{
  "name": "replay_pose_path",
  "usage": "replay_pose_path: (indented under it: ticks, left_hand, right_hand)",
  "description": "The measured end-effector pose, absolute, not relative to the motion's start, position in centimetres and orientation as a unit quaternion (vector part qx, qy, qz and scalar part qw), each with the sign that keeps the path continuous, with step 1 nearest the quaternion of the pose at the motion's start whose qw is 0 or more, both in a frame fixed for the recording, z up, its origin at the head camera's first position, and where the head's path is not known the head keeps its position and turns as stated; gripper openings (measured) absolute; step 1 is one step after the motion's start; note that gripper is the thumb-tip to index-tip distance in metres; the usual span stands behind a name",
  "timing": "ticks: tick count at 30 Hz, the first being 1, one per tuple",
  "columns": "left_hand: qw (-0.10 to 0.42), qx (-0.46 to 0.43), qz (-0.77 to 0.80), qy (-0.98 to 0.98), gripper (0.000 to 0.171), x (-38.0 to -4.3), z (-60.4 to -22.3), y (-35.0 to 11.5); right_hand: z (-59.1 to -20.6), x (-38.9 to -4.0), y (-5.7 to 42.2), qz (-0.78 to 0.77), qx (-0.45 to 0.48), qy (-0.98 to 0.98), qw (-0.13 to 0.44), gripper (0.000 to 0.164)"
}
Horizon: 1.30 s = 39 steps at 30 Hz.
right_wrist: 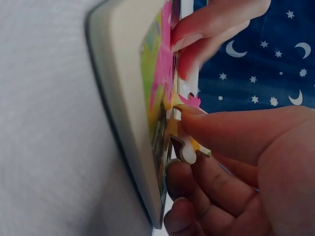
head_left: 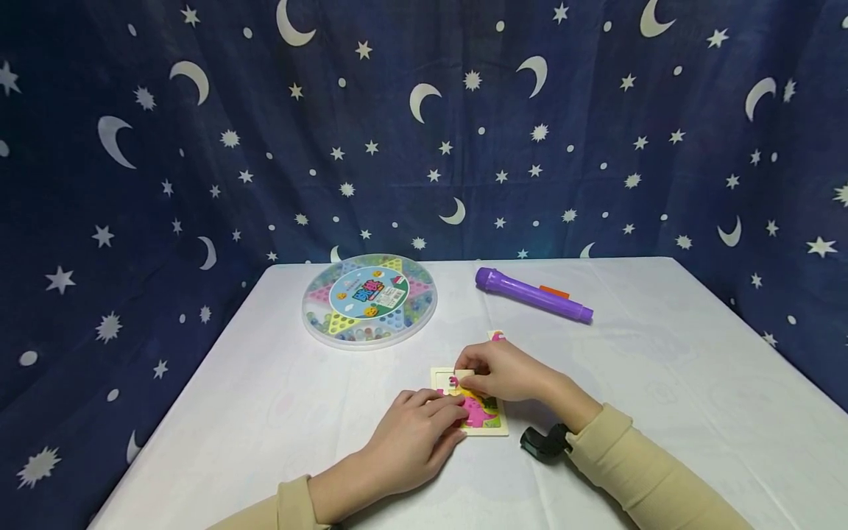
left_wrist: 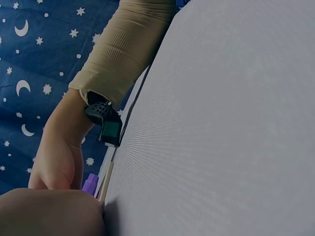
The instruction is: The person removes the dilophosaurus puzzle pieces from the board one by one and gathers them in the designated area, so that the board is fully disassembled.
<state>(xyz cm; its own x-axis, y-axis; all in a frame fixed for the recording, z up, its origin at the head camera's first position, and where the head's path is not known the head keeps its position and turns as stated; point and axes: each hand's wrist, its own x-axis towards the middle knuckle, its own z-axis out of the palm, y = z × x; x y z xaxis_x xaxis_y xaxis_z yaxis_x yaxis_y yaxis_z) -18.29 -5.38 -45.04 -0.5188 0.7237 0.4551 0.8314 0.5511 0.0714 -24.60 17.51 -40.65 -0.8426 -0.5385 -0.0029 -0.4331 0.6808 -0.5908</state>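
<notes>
A small framed jigsaw puzzle (head_left: 491, 432) with a pink dinosaur picture lies flat on the white table in the head view. My right hand (head_left: 505, 370) is over its upper part, pinching a puzzle piece (right_wrist: 188, 151) between thumb and fingers, close above the picture. From the left, my left hand (head_left: 419, 434) lays its fairly straight fingers across the lower left of the puzzle. Just beyond the right hand lies another puzzle piece (head_left: 495, 335) with pink on it, partly hidden by that hand.
A round, clear-lidded board game box (head_left: 369, 302) holding coloured marbles stands at the back left. Toward the back right lies a purple toy microphone (head_left: 533, 296), with an orange strip (head_left: 554, 292) beside it. A dark blue star-and-moon curtain (head_left: 424, 147) hangs behind the table.
</notes>
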Motion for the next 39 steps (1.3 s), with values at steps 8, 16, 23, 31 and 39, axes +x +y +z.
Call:
replay_pose_path:
  ticks: [8, 16, 23, 31, 39]
  left_hand:
    - [0.205, -0.46, -0.12, -0.855, 0.035, -18.3, -45.1, -5.4]
    - [0.203, -0.463, -0.114, -0.855, 0.039, -18.3, -45.2, -5.5]
    - [0.207, -0.459, -0.138, -0.853, 0.037, -18.3, -45.4, -5.4]
    - [0.184, -0.45, -0.149, -0.861, 0.037, -18.2, -45.2, -5.4]
    - [0.168, -0.444, -0.154, -0.867, 0.037, -18.1, -45.1, -5.4]
  right_hand:
    - [-40.6, -24.6, 17.5, -0.304, -0.259, 0.913, 0.09, 0.008]
    - [-40.4, -24.7, 17.9, -0.3, -0.267, 0.914, 0.065, 0.007]
    - [-40.1, -25.5, 19.7, -0.324, -0.242, 0.913, 0.054, 0.006]
    - [-40.6, -27.2, 23.6, -0.345, -0.199, 0.916, 0.05, 0.014]
    - [-40.3, -27.9, 26.8, -0.367, -0.122, 0.92, 0.057, 0.025]
